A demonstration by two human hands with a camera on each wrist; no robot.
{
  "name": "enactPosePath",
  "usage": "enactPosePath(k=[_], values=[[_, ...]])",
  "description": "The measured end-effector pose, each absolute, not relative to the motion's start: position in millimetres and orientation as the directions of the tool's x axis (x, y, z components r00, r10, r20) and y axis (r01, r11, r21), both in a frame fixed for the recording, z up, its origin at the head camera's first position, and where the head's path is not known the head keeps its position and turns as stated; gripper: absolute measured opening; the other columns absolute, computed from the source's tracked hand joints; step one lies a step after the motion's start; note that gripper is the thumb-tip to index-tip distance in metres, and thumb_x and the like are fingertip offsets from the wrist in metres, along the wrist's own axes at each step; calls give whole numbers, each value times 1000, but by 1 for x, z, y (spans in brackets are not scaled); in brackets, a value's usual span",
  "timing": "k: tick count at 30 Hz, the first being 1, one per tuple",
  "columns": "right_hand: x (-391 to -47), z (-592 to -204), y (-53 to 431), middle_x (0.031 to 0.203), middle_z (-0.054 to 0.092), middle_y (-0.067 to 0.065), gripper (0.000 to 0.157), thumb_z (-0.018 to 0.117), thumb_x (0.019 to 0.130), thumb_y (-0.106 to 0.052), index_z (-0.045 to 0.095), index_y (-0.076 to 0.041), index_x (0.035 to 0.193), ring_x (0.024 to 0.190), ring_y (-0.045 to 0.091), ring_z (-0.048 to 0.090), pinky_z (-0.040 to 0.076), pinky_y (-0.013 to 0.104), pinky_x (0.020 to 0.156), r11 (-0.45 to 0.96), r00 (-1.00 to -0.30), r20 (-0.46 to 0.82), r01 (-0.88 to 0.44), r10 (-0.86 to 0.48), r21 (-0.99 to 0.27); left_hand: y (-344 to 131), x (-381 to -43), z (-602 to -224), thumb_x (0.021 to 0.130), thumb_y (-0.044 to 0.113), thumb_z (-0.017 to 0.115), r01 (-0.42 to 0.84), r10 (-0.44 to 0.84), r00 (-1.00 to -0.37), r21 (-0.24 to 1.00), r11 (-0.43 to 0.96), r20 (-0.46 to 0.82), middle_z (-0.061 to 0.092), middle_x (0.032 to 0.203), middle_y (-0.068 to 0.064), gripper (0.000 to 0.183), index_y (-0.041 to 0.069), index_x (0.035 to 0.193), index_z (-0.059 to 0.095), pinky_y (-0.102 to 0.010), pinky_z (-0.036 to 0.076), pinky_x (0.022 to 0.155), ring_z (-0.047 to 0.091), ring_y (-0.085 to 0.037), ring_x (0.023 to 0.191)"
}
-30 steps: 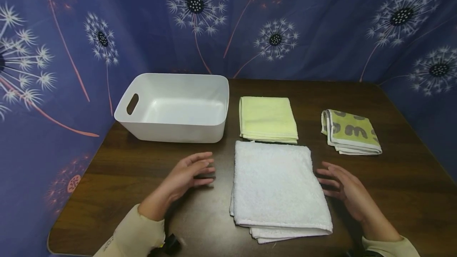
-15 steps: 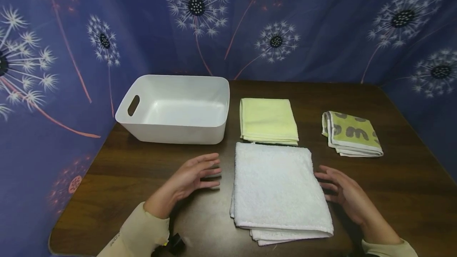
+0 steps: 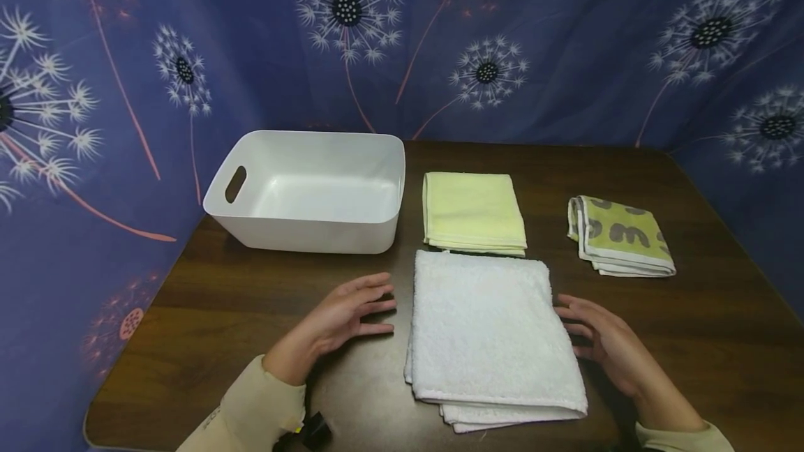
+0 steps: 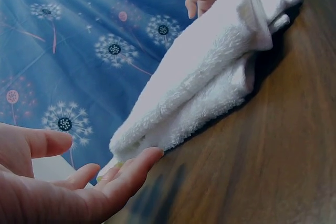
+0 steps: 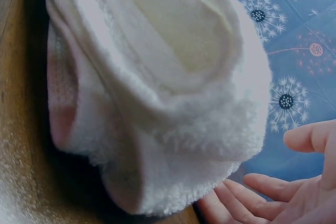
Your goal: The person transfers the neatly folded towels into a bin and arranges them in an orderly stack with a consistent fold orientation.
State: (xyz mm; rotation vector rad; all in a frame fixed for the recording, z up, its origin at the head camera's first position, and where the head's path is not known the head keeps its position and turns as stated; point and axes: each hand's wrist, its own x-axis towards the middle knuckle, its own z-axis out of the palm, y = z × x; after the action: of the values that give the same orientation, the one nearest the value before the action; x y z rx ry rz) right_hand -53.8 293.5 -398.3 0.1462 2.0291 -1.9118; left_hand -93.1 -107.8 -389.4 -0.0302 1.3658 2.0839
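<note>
A folded white terry towel [image 3: 486,333] lies near the front of the table, between the two hands. My left hand [image 3: 345,316] is just left of it, fingers spread loosely and pointing toward its side, a strip of tabletop between them in the head view. On the other side, my right hand [image 3: 603,340] has its fingertips right at the towel's right edge. Neither hand holds anything. In the right wrist view the towel's folded layers [image 5: 173,129] stand beside the relaxed fingers [image 5: 262,198]. The left wrist view shows the towel's fluffy side edge [image 4: 194,87] beyond the left fingers [image 4: 126,182].
Behind the white towel lies a folded yellow towel [image 3: 472,211]. A green and grey patterned cloth [image 3: 622,236] is folded at the right. A white plastic bin [image 3: 308,232] with a handle slot stands at the back left. A dandelion-print curtain [image 3: 553,54] hangs behind the table [image 3: 207,326].
My left hand has moved a little to the right, closer to the white towel. The right hand has shifted slightly, its fingertips now at the towel's edge. The towels and bin stay put.
</note>
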Motion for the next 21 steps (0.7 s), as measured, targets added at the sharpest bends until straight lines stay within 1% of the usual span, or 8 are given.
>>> enactPosePath(k=[4, 9, 12, 17, 21], values=[[-54, -398, 292, 107, 59, -15, 24, 39, 102, -27, 56, -26, 117, 95, 7, 57, 48, 38, 71, 102, -935, -324, 311, -144, -945, -105, -93, -390, 99, 10, 43, -521, 517, -786, 813, -260, -338, 17, 147, -28, 54, -4, 145, 19, -52, 43, 91, 29, -43, 130], [-56, -397, 290, 106, 59, -15, 28, 42, 100, -28, 53, -18, 124, 95, 7, 56, 48, 38, 74, 149, -924, -365, 348, -111, -926, -102, -93, -390, 99, 9, 42, -552, 538, -765, 791, -264, -354, 16, 148, -28, 54, -2, 146, 17, -53, 43, 90, 28, -43, 130], [-56, -396, 289, 106, 58, -13, 35, 43, 100, -28, 49, -10, 130, 96, 8, 55, 47, 39, 76, 177, -916, -390, 370, -95, -912, -98, -93, -392, 99, 9, 43, -558, 540, -759, 790, -253, -364, 15, 148, -28, 54, -2, 145, 18, -53, 44, 89, 28, -43, 130], [-57, -395, 288, 113, 56, -7, 50, 46, 99, -30, 40, 0, 137, 97, 9, 54, 45, 38, 80, 217, -901, -427, 402, -81, -889, -91, -92, -396, 99, 10, 43, -552, 538, -758, 803, -227, -369, 13, 148, -28, 55, -3, 145, 17, -54, 44, 89, 27, -44, 130], [-57, -394, 287, 117, 55, -4, 53, 46, 98, -30, 36, 3, 139, 98, 9, 53, 44, 40, 83, 234, -894, -441, 413, -80, -880, -87, -92, -396, 99, 10, 42, -552, 536, -757, 805, -219, -373, 13, 148, -29, 56, -3, 146, 14, -53, 44, 88, 27, -43, 130]])
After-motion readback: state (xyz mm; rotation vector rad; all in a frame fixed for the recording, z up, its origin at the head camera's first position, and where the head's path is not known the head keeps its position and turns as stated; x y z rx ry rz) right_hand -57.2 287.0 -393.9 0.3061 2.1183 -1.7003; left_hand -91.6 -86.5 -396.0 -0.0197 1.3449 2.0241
